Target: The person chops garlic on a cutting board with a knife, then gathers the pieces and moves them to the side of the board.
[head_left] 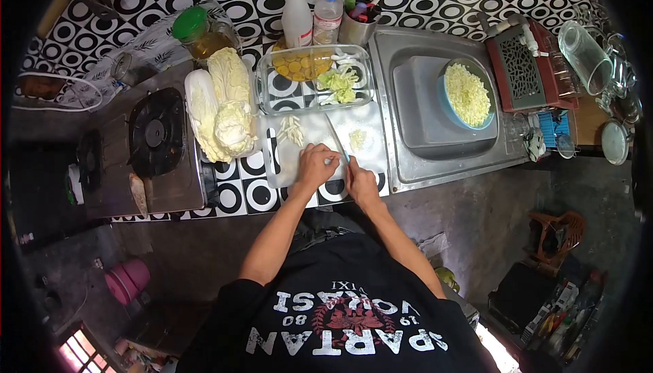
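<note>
My right hand [362,181] grips a knife [337,133] by its bluish handle, the blade pointing away from me over the pale cutting board [284,177]. Close to the blade, my left hand [318,165] rests on the board with curled fingers; a small pale bit shows at its fingertips, too small to name. To the left of the knife lie pale cut strips [291,130], and a small heap of chopped cabbage [357,139] is on its right. Behind the board stands a glass dish [272,106] with cut leafy cabbage pieces [338,84] inside.
Napa cabbages [219,104] lie at the left, beside a gas stove [109,169]. On the right, a blue bowl [445,104] of chopped cabbage sits on a grey upturned basin [418,101] in the sink [401,175]. Bottles [297,19] stand along the tiled wall.
</note>
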Motion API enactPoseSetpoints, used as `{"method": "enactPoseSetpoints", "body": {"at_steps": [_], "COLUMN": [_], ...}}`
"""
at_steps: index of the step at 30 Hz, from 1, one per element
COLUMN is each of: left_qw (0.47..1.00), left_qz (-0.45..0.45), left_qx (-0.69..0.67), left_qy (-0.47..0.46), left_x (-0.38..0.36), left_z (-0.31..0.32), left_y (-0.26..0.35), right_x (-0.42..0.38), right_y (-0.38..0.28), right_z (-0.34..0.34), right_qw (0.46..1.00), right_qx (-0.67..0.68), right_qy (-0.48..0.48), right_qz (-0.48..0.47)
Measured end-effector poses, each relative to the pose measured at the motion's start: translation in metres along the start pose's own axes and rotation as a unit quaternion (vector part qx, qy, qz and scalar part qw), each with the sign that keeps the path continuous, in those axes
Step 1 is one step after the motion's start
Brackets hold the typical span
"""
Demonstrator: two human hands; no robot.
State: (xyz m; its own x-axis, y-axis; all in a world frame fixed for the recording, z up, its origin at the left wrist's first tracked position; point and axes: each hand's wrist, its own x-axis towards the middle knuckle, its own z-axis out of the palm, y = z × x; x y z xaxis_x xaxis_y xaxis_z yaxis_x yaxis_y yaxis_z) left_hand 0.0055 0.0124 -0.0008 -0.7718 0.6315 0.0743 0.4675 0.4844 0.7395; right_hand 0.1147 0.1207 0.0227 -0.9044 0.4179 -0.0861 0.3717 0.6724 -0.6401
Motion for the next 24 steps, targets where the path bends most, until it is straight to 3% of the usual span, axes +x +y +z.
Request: {"method": "enactPoseSetpoints", "body": {"at_steps": [5, 14, 22, 24], "left_qw": [1.000, 1.000, 0.999, 0.999], "left_qz": [-0.005, -0.015, -0.023, -0.019], "left_qx": [-0.001, -0.012, -0.022, -0.027], "left_qy": [0.012, -0.008, 0.011, 0.010], "left_x": [-0.001, 0.002, 0.001, 0.000], "left_z": [0.001, -0.001, 0.003, 0.003], "left_y": [0.001, 0.001, -0.004, -0.004], "right_x": [-0.007, -0.006, -0.015, -0.019], "right_y": [-0.013, 0.003, -0.015, -0.008], "right_z": [-0.015, 0.002, -0.014, -0.004], "right_qw": [0.999, 0.998, 0.999, 1.000], "right_qx": [-0.002, 0.038, 0.007, 0.020], "right_qy": [-0.036, 0.040, -0.033, -0.003], "right_qz": [0.014, -0.029, 0.024, 0.000]}}
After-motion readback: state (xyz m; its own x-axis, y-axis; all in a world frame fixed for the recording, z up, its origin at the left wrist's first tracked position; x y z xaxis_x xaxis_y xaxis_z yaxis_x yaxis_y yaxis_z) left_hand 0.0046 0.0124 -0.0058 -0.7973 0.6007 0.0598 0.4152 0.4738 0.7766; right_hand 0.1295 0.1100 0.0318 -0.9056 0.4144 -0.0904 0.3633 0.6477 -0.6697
